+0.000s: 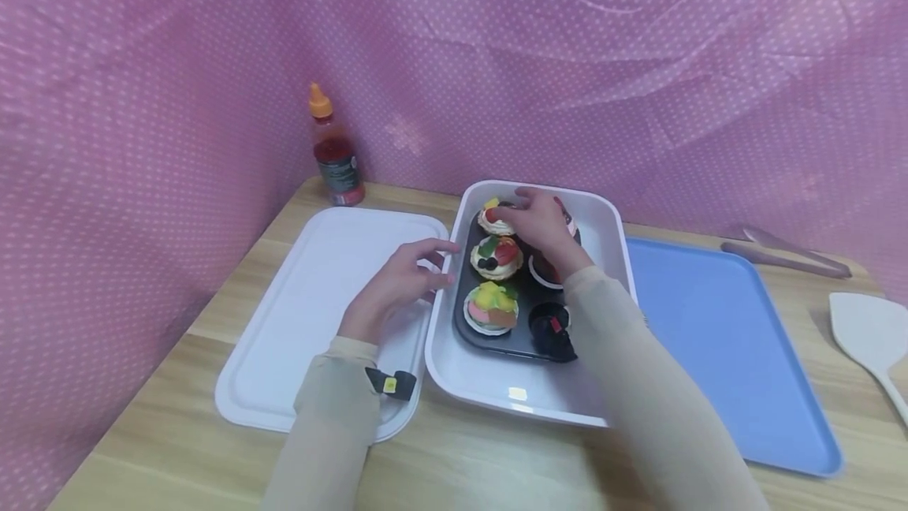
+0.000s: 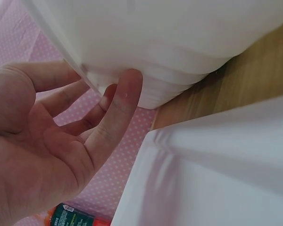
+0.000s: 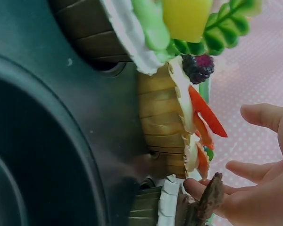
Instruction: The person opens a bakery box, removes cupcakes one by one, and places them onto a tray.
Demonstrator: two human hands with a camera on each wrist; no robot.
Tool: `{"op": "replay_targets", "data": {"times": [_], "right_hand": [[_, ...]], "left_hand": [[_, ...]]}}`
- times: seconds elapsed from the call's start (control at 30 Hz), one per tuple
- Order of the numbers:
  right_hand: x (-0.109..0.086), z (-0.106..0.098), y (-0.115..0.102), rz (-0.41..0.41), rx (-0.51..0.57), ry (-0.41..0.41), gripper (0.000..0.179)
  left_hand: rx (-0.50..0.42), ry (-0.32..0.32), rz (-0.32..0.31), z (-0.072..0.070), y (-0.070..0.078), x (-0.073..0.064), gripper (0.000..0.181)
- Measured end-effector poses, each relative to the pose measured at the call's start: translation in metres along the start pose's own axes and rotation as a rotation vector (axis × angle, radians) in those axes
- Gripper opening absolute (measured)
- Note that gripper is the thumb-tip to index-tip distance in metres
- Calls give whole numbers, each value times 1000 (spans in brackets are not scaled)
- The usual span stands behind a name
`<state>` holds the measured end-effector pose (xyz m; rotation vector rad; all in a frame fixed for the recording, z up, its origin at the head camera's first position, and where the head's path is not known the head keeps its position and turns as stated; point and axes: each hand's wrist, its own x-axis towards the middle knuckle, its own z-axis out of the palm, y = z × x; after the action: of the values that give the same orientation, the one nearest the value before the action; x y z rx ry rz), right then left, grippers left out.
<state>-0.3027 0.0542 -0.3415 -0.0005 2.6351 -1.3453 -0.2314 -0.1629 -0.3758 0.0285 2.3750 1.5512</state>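
Observation:
A white bin (image 1: pixel 525 404) holds a dark muffin tin (image 1: pixel 454 318). Toy fruit tarts and cupcakes sit in its cups: a yellow-topped cupcake (image 1: pixel 492 308), a berry tart (image 1: pixel 496 259) and a far-left tart (image 1: pixel 496 225). My right hand (image 1: pixel 542 223) reaches over the tin's far end, fingers by the far-left tart. In the right wrist view its fingers are spread and a fingertip overlaps a brown-topped cupcake (image 3: pixel 212 200); contact is uncertain. My left hand (image 2: pixel 56 136) has loosely bent fingers at the bin's left outer wall, one fingertip against it. My right arm hides part of the tin.
A white tray (image 1: pixel 333 259) lies left of the bin and a blue tray (image 1: pixel 716 322) lies right. Behind stands a sauce bottle (image 1: pixel 336 160). Grey tongs (image 1: pixel 787 257) and a white spatula (image 1: pixel 861 330) lie at the right. A pink dotted cloth (image 1: pixel 454 61) hangs behind.

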Motion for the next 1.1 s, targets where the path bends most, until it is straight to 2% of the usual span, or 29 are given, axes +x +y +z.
{"op": "replay_targets", "data": {"times": [0.13,0.33,0.5,0.73,0.97,1.1], "right_hand": [[3,5,2,-28,-23,3,79],[4,8,3,-25,-43,-13,78],[8,10,6,-37,-75,9,77],[12,16,8,-42,-150,14,76],[12,18,10,-50,-191,20,39],[12,19,11,-59,-202,16,39]], "left_hand": [[-12,-2,4,-1,-2,1,52],[-8,-2,-3,-1,-2,1,52],[-4,-6,-19,-2,-1,1,54],[-9,-12,-12,-5,-4,2,57],[-16,-16,-34,-5,-4,5,57],[-15,-16,-46,-4,-5,6,56]]}}
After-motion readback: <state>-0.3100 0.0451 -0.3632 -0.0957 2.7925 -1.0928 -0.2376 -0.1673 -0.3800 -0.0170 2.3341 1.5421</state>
